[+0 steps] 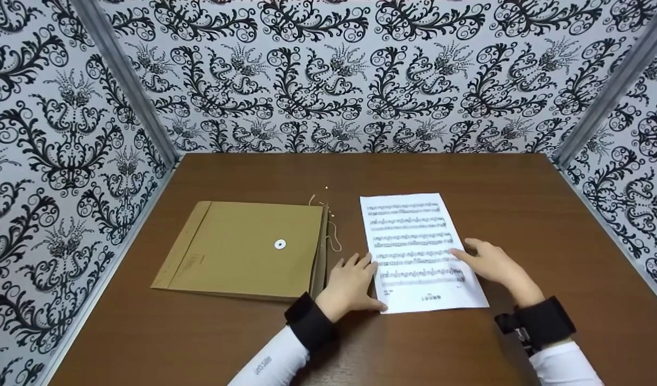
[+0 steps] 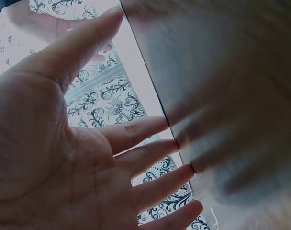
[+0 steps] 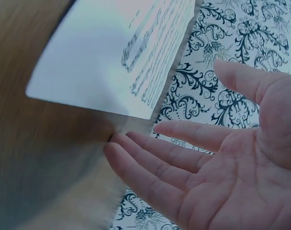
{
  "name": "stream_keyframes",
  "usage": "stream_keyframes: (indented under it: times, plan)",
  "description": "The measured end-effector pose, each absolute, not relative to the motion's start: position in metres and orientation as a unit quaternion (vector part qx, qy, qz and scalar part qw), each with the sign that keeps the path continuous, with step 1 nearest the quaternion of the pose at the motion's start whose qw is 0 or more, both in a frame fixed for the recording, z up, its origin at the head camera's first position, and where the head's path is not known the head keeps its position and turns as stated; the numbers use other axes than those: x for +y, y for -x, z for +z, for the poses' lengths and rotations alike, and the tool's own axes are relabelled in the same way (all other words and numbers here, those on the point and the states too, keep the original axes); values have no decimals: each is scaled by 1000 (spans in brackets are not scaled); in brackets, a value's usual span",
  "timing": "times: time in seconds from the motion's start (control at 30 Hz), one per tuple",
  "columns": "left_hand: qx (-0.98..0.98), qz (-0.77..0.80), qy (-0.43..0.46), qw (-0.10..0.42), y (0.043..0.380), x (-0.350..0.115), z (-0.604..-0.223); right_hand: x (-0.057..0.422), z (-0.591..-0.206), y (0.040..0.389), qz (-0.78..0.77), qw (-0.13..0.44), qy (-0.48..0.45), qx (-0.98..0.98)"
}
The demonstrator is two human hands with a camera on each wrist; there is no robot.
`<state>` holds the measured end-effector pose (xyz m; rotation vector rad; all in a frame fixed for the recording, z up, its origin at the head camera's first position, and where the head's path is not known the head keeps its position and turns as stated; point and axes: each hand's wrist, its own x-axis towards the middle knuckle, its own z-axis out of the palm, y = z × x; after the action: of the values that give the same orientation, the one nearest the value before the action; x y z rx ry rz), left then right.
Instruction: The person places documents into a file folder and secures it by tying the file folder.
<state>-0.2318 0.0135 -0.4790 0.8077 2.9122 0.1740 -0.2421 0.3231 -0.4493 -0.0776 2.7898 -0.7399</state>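
Observation:
A white sheet of music point(image 1: 419, 241) lies flat on the brown table, with its printed title at the edge nearest me. My left hand point(image 1: 351, 287) is at the sheet's left edge, fingers spread and fairly straight. In the left wrist view, that hand's fingertips point(image 2: 172, 143) touch the tabletop along the paper's edge. On the other side is my right hand point(image 1: 494, 262), with its thumb over the sheet's right edge. The right wrist view shows its fingers point(image 3: 150, 163) extended beside the paper point(image 3: 83, 67), gripping nothing.
Left of the sheet lies a tan paper envelope point(image 1: 243, 246) with a white button point(image 1: 280, 244) and a loose string point(image 1: 335, 238) at its right side. Black-and-white patterned walls point(image 1: 328, 75) enclose the brown table point(image 1: 414, 348) at the back and sides.

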Motion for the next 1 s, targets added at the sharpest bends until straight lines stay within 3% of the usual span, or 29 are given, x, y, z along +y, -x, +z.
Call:
stream_keyframes:
  times: [1.0]
  plan:
    - [954,77,-277,86,235,9,-477,333,-459,261,-311,127,21,942]
